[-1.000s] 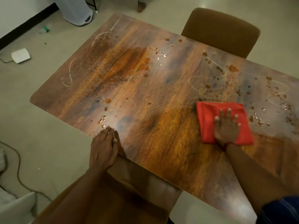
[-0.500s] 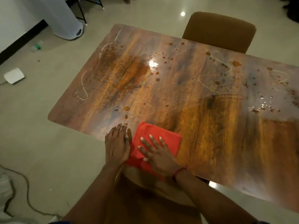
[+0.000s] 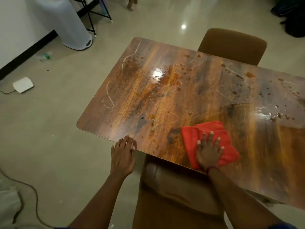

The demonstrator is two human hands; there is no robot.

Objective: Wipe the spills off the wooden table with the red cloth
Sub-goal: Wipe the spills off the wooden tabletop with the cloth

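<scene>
Flat, spread fingers of the right hand (image 3: 208, 152) press the red cloth (image 3: 209, 142) down near the wooden table (image 3: 132, 100)'s close edge, while the left hand (image 3: 123, 154) rests open on that edge. It looks soft and light, so I think a flat palm on its middle slides it best.

Right hand (image 3: 208, 152) lies flat, palm down, fingers spread; left hand (image 3: 123, 157) is extended with straight fingers together; both forearms reach forward
</scene>
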